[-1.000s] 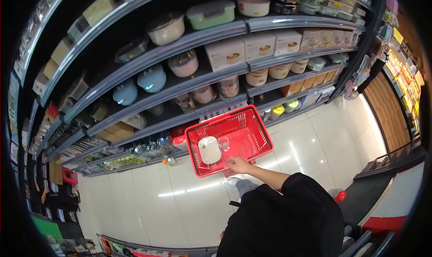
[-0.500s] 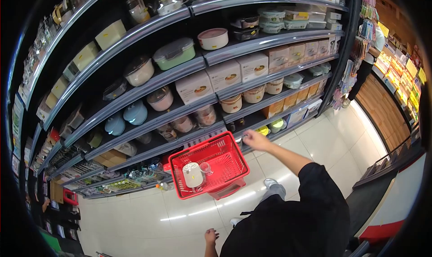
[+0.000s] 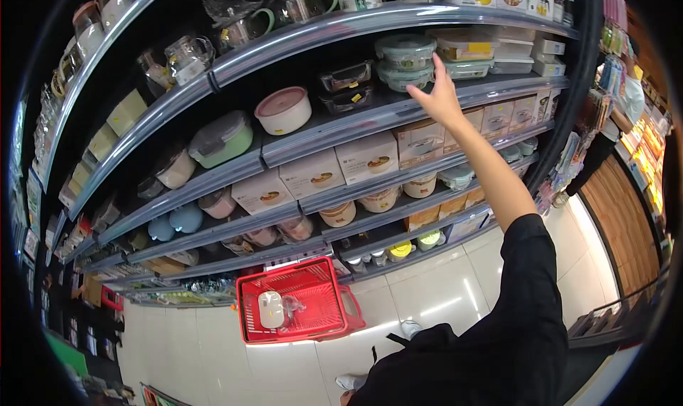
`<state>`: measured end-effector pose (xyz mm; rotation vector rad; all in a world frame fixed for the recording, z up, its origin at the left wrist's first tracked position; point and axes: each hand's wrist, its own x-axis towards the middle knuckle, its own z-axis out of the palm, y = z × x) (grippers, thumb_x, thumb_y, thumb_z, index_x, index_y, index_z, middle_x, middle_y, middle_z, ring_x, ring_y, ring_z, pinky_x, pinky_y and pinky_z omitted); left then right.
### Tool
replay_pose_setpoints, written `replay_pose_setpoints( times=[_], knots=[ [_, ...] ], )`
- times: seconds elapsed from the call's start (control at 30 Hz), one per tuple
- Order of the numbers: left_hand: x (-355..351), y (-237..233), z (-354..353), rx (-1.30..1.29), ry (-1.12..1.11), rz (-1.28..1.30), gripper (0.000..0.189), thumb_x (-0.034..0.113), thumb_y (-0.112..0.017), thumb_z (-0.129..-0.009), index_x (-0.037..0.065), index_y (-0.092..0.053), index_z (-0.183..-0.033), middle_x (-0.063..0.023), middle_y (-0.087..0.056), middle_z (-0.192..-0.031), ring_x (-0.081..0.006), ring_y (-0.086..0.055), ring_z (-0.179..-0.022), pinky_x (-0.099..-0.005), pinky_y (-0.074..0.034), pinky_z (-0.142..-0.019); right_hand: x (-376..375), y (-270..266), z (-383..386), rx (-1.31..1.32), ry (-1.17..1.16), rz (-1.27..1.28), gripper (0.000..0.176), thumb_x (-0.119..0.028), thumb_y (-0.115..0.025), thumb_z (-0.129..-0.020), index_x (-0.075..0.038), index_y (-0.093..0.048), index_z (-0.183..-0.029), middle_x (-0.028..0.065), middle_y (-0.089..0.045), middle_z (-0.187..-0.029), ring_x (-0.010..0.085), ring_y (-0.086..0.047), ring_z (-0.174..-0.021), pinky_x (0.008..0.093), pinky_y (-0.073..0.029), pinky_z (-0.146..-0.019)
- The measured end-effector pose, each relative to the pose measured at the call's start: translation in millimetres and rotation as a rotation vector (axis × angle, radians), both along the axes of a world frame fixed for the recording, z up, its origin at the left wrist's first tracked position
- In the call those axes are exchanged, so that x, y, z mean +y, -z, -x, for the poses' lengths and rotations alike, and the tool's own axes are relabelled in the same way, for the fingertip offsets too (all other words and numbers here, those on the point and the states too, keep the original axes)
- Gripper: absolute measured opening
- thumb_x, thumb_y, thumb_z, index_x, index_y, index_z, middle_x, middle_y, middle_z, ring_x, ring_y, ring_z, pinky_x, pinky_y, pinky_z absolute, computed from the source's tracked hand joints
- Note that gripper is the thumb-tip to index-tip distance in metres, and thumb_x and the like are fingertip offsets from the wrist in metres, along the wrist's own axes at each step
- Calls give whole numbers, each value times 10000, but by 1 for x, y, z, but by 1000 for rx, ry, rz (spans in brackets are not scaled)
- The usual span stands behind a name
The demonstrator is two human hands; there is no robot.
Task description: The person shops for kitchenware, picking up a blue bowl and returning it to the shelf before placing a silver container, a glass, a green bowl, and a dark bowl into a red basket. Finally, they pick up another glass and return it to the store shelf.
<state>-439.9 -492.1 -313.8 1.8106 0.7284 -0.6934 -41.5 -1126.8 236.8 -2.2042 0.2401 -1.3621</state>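
Note:
My right hand (image 3: 440,99) is raised at the shelf, thumb and fingers spread, holding nothing. Just beyond its fingertips are stacked round clear containers with pale green lids (image 3: 405,50). To their left sit dark-lidded glass boxes (image 3: 346,86) and a white round bowl with a pink lid (image 3: 282,110). Only a sliver of my left hand (image 3: 346,397) shows at the bottom edge by my dark clothing; its fingers are hidden. A red shopping basket (image 3: 327,328) below holds a white-lidded container (image 3: 271,309) and a small clear item (image 3: 292,305).
Rectangular clear boxes (image 3: 466,45) stand right of the round stack. Glass teapots (image 3: 306,4) line the shelf above, boxed goods (image 3: 366,157) the one below. A dark shelf post (image 3: 585,50) rises at the right. Another person (image 3: 626,107) stands beyond it.
My right hand has risen from above the basket to the round containers and opened. My left hand has mostly dropped out of view. The view has shifted, with the basket lower and further left.

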Motion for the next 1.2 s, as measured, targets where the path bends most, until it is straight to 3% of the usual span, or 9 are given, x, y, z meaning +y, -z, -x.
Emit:
replay_pose_setpoints(
  times=[0.23, 0.6, 0.67, 0.73, 0.8, 0.87, 0.97, 1.03, 1.2],
  knots=[
    [-63, -1, 10, -67, 118, -144, 341, 254, -551, -836, -40, -629, -992, -165, -670, -900, -252, -651, -747, -353, -518, -686, -24, -25, -50, 33, 107, -24, 1070, -413, -796, -628, -46, -166, -1411, 318, -412, -1281, 443, -426, -1181, 467, -363, -983],
    [-116, -50, -22, -118, -332, 80, 293, 227, -554, -872, -56, -621, -903, -134, -655, -780, -194, -644, -709, -301, -518, -620, -17, -23, -57, -135, 110, -156, 934, -374, -838, -589, -42, -293, -1270, 254, -395, -1231, 392, -402, -1166, 445, -356, -976],
    [-124, -78, -46, -161, -123, -17, 287, 226, -540, -903, -37, -588, -1008, -125, -644, -856, -175, -616, -680, -321, -518, -616, -14, -25, -44, -188, 61, -160, 916, -379, -841, -590, -34, -304, -1247, 245, -395, -1218, 380, -409, -1153, 439, -356, -974],
    [-144, -119, -76, -416, 22, -125, 306, 242, -541, -899, -51, -608, -951, -111, -637, -747, -175, -635, -676, -293, -511, -592, -13, -23, -28, -294, 5, -110, 894, -397, -843, -600, -22, -311, -1213, 236, -390, -1199, 356, -414, -1140, 413, -352, -976],
    [-152, -130, -105, -462, 18, -74, 331, 275, -546, -900, -36, -616, -989, -108, -645, -750, -165, -619, -658, -294, -489, -608, -4, -19, -1, -302, -76, -103, 935, -318, -865, -605, -41, -244, -1246, 220, -342, -1244, 315, -397, -1177, 407, -339, -1002],
    [-169, -182, -138, -533, 143, -90, 336, 277, -547, -910, -31, -608, -1030, -107, -647, -777, -170, -616, -719, -285, -484, -654, 7, 4, 25, -362, -230, -132, 946, -252, -869, -610, -69, -204, -1259, 193, -294, -1269, 301, -376, -1199, 410, -351, -1020],
    [-205, -278, -177, -628, 85, 289, 304, 187, -477, -958, -39, -533, -1154, -118, -614, -1048, -165, -593, -944, -309, -496, -820, 53, 46, 78, -347, -419, -195, 965, -186, -864, -610, -118, -164, -1271, 151, -237, -1301, 302, -320, -1246, 413, -364, -1042],
    [-216, -328, -192, -656, 126, 463, 295, 172, -456, -966, -22, -525, -1178, -121, -591, -1108, -167, -583, -979, -304, -478, -867, 76, 95, 116, -222, -316, 14, 969, -160, -858, -605, -137, -157, -1274, 128, -237, -1306, 302, -305, -1258, 443, -359, -1039],
    [-226, -389, -187, -884, -99, 826, 443, 186, -518, -928, -9, -389, -1304, -129, -515, -1219, -183, -519, -1082, -316, -433, -912, 169, 240, 193, -106, -799, -64, 951, -151, -838, -613, -151, -152, -1272, 134, -228, -1344, 320, -300, -1272, 474, -352, -1027]
  ],
)
